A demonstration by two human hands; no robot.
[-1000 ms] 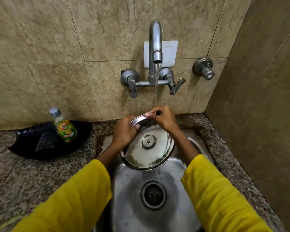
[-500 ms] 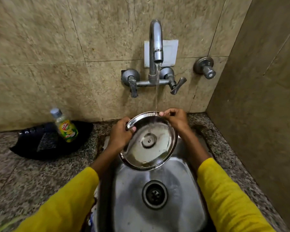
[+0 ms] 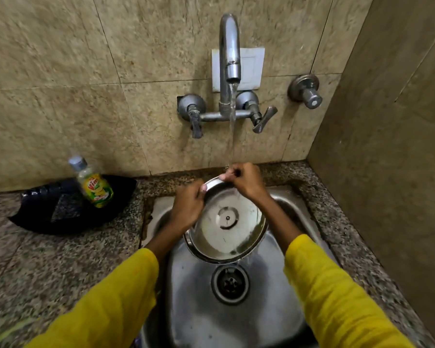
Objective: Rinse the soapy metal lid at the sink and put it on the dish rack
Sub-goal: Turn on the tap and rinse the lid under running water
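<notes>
- Round stainless-steel lid [image 3: 226,227] with a small raised centre disc: I hold it over the steel sink basin [image 3: 261,310], tilted, far edge up toward the wall, near edge low above the round drain [image 3: 230,283].
- My left hand [image 3: 187,209] is closed on the lid's left rim, thumb over the upper edge, fingers hidden behind.
- My right hand [image 3: 244,180] is closed on the far top rim, fingertips pinching the edge; the forearm crosses the lid's right side.
- Water stream [image 3: 232,126] from the curved chrome tap spout [image 3: 229,46] lands right where my right hand meets the rim. Water runs off the lid's low right edge into the basin.
- Whether any soap is left on the lid, I cannot tell; its surface looks wet and reflective.
- Yellow sleeves [image 3: 337,297] cover both forearms to below the wrists.
- Two lever handles [image 3: 263,119] flank the spout base on the beige tiled wall [image 3: 60,84]; a separate round valve [image 3: 305,91] sits farther right.
- Speckled granite counter [image 3: 48,259] surrounds the sink.
- On the counter at left, well apart from the lid: a black shallow dish [image 3: 60,214], with a green-and-yellow labelled dish-soap bottle [image 3: 93,185] leaning in it, grey cap up.
</notes>
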